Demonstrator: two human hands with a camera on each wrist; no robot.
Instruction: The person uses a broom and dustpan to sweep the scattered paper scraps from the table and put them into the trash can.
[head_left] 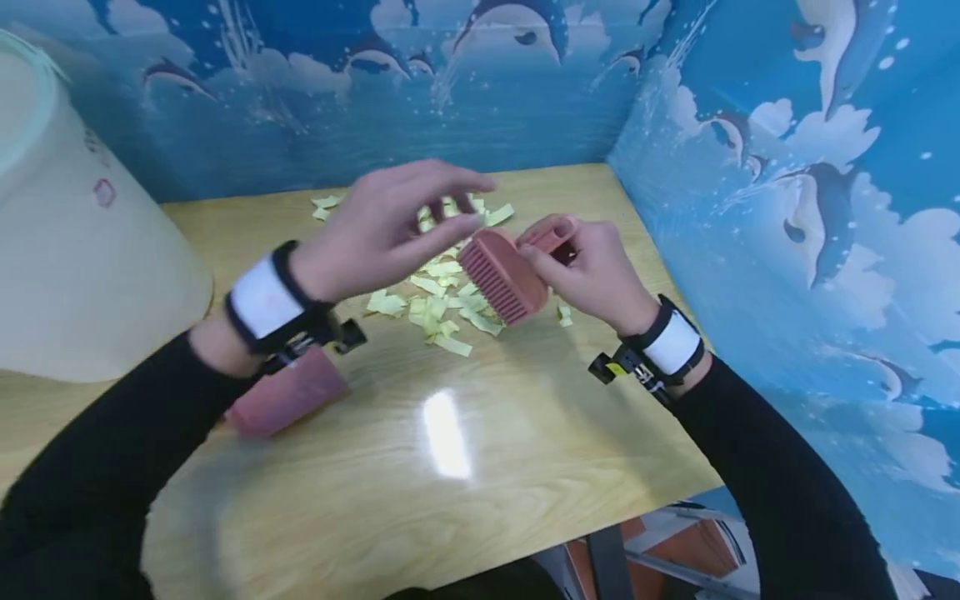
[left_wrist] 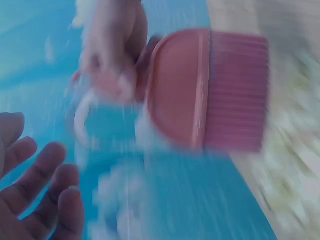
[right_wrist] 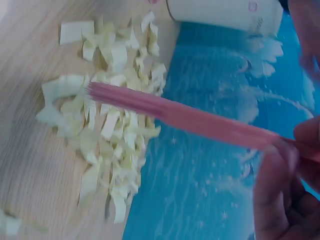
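We see a glossy wood-grain tabletop (head_left: 420,500), matt yellow paper scraps (head_left: 442,292), a smooth pink plastic brush (head_left: 501,275), and a smooth cream plastic bucket (head_left: 67,250).

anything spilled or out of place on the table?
Yes: pale yellow paper scraps lie strewn loose across the middle of the wooden table. The right hand holds a pink brush above them; the left hand hovers open. A pink dustpan lies under the left wrist.
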